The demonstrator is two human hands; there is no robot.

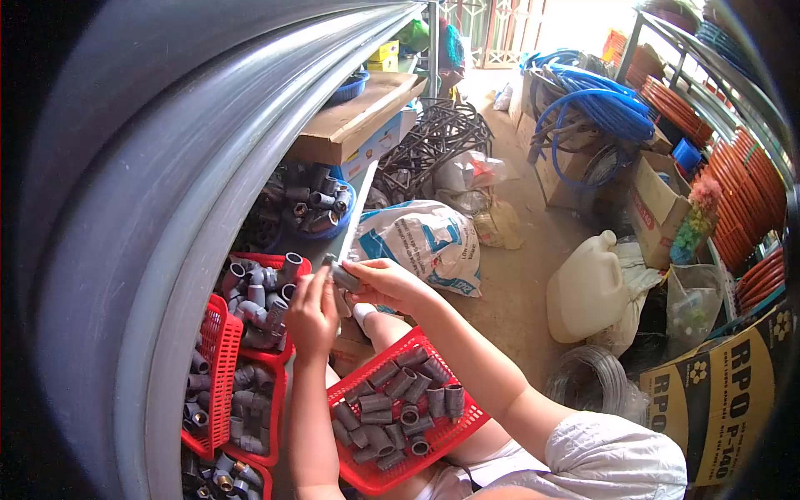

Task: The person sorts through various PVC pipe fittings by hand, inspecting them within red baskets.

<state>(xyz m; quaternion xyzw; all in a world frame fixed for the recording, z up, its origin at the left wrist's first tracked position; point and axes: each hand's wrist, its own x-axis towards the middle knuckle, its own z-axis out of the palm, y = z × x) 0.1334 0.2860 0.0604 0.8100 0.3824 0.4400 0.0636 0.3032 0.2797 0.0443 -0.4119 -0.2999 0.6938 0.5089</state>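
Note:
A short grey plastic pipe fitting (345, 278) is held up in front of me between both hands. My right hand (385, 284) grips it from the right, thumb and fingers closed around its body. At its other end, the fingers of my left hand (312, 315) are closed together against it; part of that grip is hidden. On my lap, below the hands, rests a red plastic basket (469, 427) with many loose grey fittings (402, 384) in it.
Red baskets (218, 367) of fittings and a blue basket (350, 218) stand on the left shelf beside large grey pipes (167, 250). A printed white sack (421, 237), a jerrycan (587, 287), blue hose coils (596, 104) and orange coils (742, 196) lie around.

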